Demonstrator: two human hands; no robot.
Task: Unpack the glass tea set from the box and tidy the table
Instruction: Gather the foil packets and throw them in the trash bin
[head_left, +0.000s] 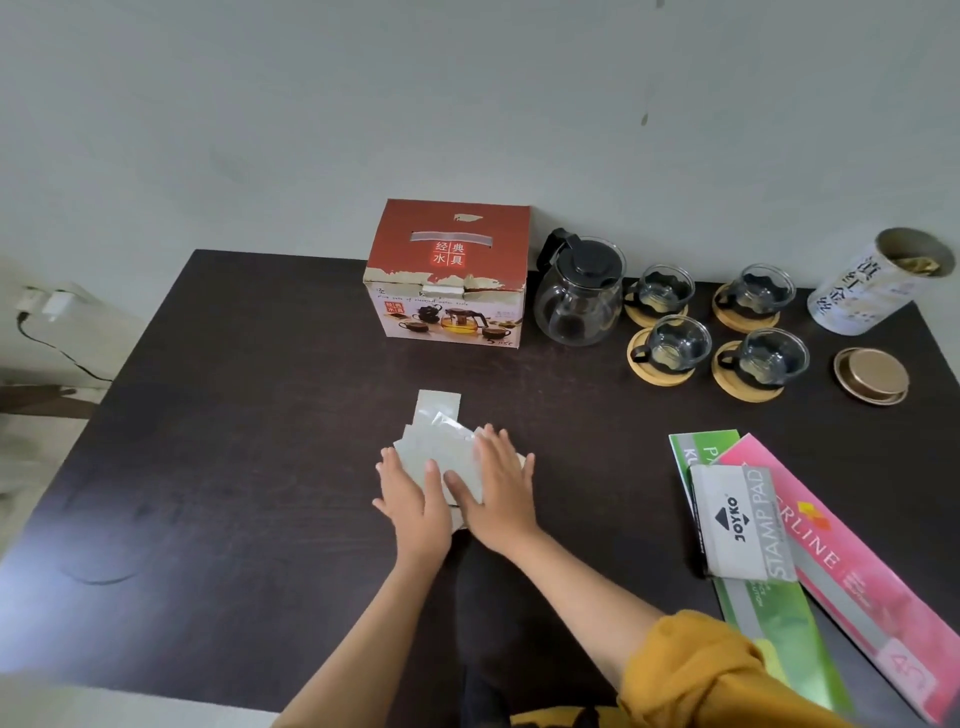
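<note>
While both hands press flat, open fingers (485, 441) cover the folded cardboard inserts (436, 441).

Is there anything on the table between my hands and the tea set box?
Nothing visible. Both the left hand and right hand press flat on the grey cardboard pieces, and only bare dark table lies between those and the tea set box. The teapot stands to its right.

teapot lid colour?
Black, on the clear glass teapot; the head view shows it.
</note>
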